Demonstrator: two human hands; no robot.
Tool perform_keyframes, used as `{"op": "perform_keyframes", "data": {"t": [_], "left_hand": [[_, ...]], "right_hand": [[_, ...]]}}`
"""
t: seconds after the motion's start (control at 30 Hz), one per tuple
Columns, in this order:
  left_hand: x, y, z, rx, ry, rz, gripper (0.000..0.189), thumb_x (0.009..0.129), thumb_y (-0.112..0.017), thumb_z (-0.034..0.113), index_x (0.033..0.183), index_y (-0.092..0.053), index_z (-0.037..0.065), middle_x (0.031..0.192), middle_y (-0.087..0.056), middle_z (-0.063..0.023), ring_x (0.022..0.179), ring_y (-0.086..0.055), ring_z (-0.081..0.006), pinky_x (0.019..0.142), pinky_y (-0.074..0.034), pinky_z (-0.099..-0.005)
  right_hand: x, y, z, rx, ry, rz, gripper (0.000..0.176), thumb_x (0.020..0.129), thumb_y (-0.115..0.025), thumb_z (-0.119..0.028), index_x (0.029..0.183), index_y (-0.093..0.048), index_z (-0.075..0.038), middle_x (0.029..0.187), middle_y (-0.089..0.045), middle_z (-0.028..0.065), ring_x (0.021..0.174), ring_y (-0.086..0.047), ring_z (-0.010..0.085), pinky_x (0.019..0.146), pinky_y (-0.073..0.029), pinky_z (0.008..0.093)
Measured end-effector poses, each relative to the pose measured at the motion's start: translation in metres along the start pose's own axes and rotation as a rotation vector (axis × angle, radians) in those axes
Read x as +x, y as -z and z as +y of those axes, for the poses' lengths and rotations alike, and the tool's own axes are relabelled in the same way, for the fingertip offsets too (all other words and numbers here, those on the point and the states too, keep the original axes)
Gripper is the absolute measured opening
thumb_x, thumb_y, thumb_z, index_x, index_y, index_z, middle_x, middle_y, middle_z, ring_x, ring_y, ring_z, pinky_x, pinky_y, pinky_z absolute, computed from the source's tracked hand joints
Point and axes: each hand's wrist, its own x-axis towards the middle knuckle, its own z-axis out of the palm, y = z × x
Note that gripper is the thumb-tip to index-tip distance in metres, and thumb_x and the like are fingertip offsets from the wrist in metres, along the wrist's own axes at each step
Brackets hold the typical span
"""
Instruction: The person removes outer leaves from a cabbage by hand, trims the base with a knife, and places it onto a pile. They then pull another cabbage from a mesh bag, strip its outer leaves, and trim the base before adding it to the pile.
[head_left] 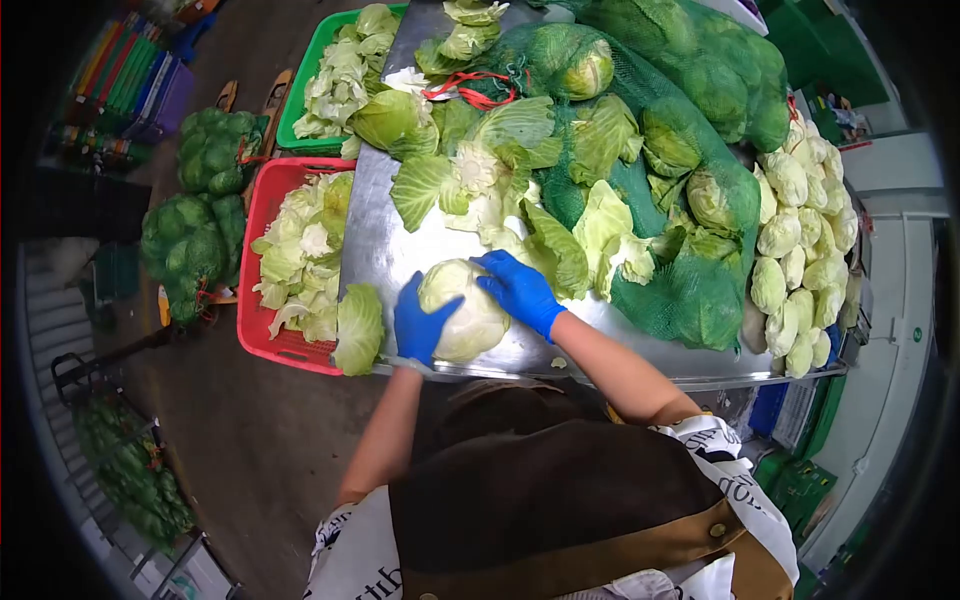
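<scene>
A pale, trimmed cabbage (470, 335) rests on the metal table near its front edge. My left hand (422, 318), in a blue glove, cups its left side with the thumb across the front. On the upper right side, my right hand (522, 292), also blue-gloved, grips the same cabbage with bent fingers. Just beyond it lie loose outer leaves (475, 170) with a cut pale base showing. More green leaves (605, 230) lie to the right of my right hand. A single leaf (358, 330) hangs over the table's left edge beside my left hand.
Left of the metal table (375, 225) stand a red crate (262, 325) and a green crate (292, 105) filled with leaves. Green net sacks (690, 310) of cabbages cover the right side. Trimmed cabbages (785, 235) are piled at far right. Bagged cabbages (195, 245) stand on the floor.
</scene>
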Motion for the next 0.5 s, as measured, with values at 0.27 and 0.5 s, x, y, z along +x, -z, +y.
{"op": "perform_keyframes", "data": {"t": [0.27,0.5], "left_hand": [[0.000,0.006,0.009,0.144,-0.040,-0.052,0.089,0.063,-0.083,0.040,0.129,-0.044,-0.005,0.113,-0.058,-0.0256,0.104,-0.059,-0.0356,0.087,-0.048,-0.0407],[-0.011,0.004,0.000,0.121,-0.194,-0.003,0.096,0.058,-0.085,0.043,0.130,-0.043,-0.005,0.111,-0.060,-0.0242,0.101,-0.060,-0.0361,0.085,-0.049,-0.0424]], "right_hand": [[-0.014,-0.018,-0.012,-0.365,0.071,-0.096,0.041,0.090,-0.052,-0.023,0.131,-0.050,-0.018,0.125,-0.052,0.0135,0.101,-0.058,0.0307,0.075,-0.053,0.0409],[0.044,-0.029,0.029,-0.147,-0.263,0.118,0.030,0.092,-0.049,-0.025,0.118,-0.057,-0.012,0.102,-0.059,0.0151,0.091,-0.060,0.0335,0.074,-0.049,0.0434]]}}
